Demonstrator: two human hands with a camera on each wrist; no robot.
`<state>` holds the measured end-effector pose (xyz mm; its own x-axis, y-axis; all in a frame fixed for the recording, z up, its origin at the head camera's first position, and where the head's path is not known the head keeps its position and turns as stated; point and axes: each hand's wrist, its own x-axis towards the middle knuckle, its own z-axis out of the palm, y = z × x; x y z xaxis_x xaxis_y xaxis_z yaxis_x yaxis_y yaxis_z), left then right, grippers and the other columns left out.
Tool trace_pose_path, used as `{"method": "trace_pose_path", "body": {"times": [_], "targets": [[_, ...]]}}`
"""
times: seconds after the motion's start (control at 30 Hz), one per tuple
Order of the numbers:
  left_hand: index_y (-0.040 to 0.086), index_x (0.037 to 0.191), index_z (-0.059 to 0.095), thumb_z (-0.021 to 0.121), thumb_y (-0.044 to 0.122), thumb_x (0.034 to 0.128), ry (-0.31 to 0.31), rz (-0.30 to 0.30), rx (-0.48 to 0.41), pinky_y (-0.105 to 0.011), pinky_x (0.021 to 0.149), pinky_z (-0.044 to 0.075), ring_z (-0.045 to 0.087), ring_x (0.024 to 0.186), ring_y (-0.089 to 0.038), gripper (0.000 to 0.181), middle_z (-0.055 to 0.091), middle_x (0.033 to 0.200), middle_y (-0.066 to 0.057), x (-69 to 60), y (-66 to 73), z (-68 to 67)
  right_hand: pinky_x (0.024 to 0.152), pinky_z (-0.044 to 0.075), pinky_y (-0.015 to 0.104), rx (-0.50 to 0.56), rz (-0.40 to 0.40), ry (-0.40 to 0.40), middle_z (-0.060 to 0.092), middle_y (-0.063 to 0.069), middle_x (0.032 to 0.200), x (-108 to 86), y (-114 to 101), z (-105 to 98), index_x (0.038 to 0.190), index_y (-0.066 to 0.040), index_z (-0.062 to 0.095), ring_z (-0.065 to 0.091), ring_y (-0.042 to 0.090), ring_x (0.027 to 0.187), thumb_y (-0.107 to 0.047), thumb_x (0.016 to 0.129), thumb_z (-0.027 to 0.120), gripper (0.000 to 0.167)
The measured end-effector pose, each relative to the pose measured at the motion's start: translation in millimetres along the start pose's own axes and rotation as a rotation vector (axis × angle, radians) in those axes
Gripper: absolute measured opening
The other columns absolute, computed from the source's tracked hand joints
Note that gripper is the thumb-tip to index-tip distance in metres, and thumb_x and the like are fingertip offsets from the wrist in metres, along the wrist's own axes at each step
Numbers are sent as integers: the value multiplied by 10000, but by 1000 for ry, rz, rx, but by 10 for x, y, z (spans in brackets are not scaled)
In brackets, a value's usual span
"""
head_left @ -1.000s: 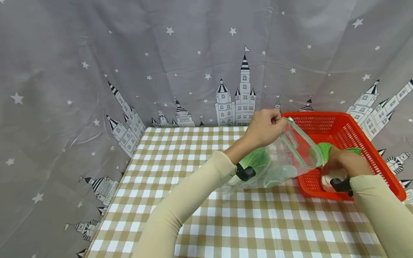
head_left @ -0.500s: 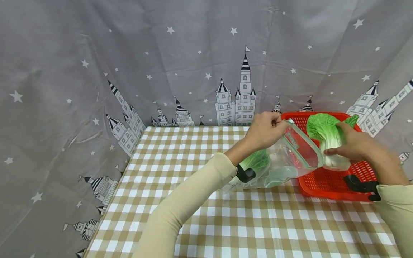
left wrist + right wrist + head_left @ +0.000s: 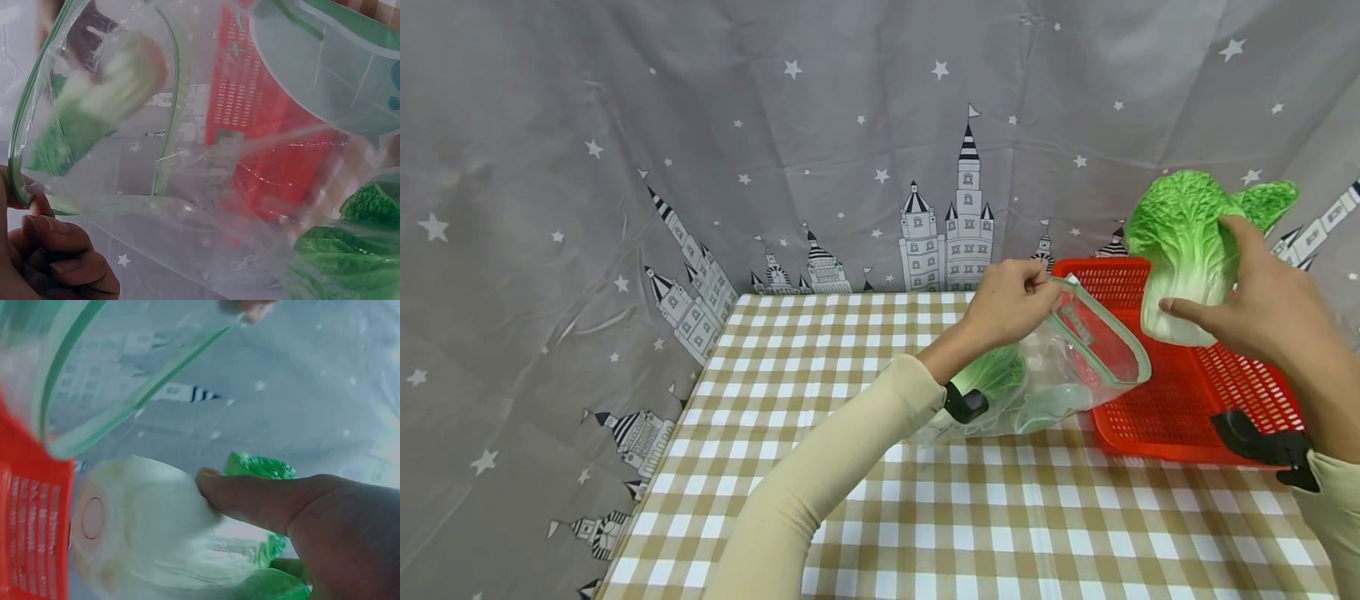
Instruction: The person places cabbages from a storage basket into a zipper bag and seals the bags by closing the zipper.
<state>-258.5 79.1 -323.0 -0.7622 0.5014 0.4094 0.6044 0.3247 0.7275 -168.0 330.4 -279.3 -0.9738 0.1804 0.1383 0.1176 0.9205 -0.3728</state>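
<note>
Your left hand (image 3: 1011, 300) pinches the limp, clear bag (image 3: 1052, 407) by its green rim, mouth gaping at the left edge of the red, perforated basket (image 3: 1247, 392); above that, your right hand (image 3: 1262, 304) grips the cabbage (image 3: 1183, 250), smooth white below, crinkled green leaves on top. Hold the rim taut, and grip the cabbage's thick base, sparing its leaves.
</note>
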Motion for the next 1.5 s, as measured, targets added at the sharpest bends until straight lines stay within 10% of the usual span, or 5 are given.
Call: {"method": "trace_pose_path", "body": {"times": [0.37, 0.8, 1.27, 1.5], "targets": [[137, 597, 447, 573, 106, 844, -2, -17, -8, -217, 510, 279, 328, 520, -59, 280, 351, 530, 54, -27, -25, 27, 615, 429, 609, 100, -52, 59, 490, 353, 1087, -205, -357, 47, 1571, -129, 27, 530, 542, 884, -523, 781, 767, 1152], [127, 642, 493, 530, 106, 889, 54, -40, -65, -231, 511, 345, 421, 528, -109, 251, 448, 563, 21, -53, -44, -21, 517, 462, 378, 208, -177, -65, 571, 286, 1033, -370, -455, 457, 1559, -102, 100, 595, 239, 620, -377, 791, 811, 1082], [118, 645, 449, 517, 52, 880, 182, 66, -156, -227, 509, 352, 424, 508, -114, 254, 435, 546, 12, -118, -109, -66, 857, 420, 668, 392, -296, -199, 287, 323, 1480, -415, -395, 555, 1578, -233, -45, 447, 536, 1207, -192, 830, 795, 1126], [115, 634, 438, 509, 65, 871, 215, 108, -164, -225, 498, 314, 392, 501, -112, 253, 397, 538, 13, -173, -138, -132, 509, 487, 399, 420, -254, -90, 376, 354, 1392, -414, -366, 561, 1544, -443, -61, 605, 411, 771, 69, 762, 739, 1230]]}}
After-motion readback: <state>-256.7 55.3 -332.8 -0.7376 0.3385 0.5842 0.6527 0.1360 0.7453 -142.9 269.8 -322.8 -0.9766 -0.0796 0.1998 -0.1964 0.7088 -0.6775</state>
